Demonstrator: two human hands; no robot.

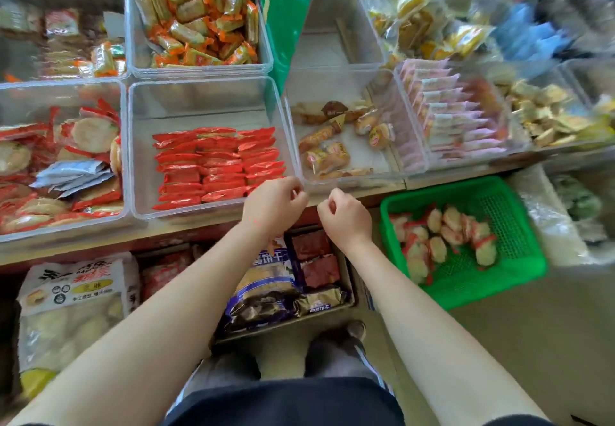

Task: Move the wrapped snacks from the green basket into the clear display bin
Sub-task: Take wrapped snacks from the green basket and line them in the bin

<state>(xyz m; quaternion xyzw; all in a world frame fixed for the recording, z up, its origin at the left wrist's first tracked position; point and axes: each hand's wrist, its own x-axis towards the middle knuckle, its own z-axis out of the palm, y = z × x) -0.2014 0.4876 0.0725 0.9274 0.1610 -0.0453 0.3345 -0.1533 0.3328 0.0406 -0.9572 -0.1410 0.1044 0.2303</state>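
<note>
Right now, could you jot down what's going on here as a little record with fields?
setting: shop shelf with clear bins of wrapped snacks
left hand: fingers curled, holding nothing visible, at the front edge of the clear bin of red packets
right hand: fingers curled, nothing visible in its grip, below the bin of bread rolls
green basket: on the floor at right, holding round snacks in red-edged wrappers
task state: snacks not yet moved out of the basket
</note>
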